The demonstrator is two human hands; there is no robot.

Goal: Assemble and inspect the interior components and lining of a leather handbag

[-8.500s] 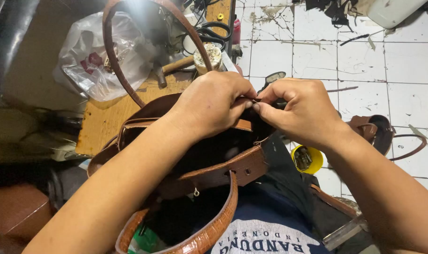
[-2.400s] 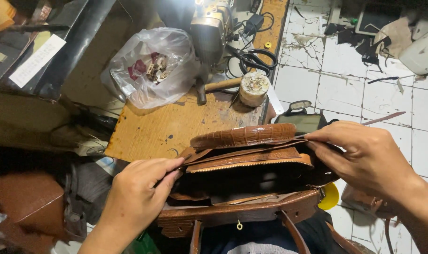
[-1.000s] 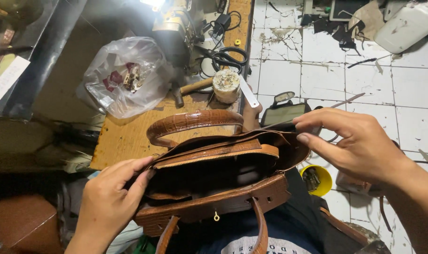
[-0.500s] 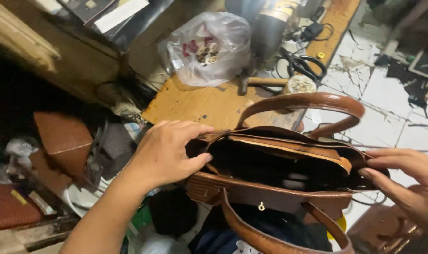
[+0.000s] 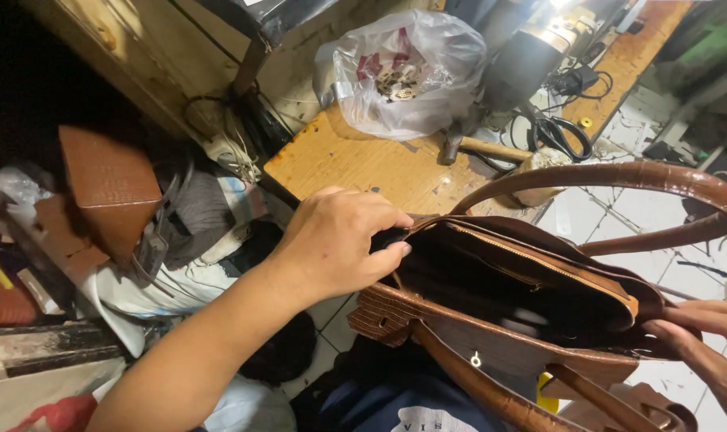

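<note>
A brown leather handbag (image 5: 491, 352) with a crocodile-grain finish rests on my lap, its mouth open and its dark lining showing. One curved handle (image 5: 619, 178) arches above it. My left hand (image 5: 339, 244) grips the bag's left end, fingers curled over the rim. At the bag's right end my right hand (image 5: 703, 332) pinches the rim with its fingertips. A small metal ring hangs from the front panel.
A wooden workbench (image 5: 363, 164) lies beyond the bag with a clear plastic bag of small parts (image 5: 403, 72), a hammer (image 5: 475, 148), scissors (image 5: 559, 136) and a machine. Brown leather pieces (image 5: 111, 188) and cloth are piled on the floor at left. White tiles lie at right.
My view has swung left and down. The bag has turned so its left end faces me, and my left hand has closed tighter on that end. My right hand stays at the right end.
</note>
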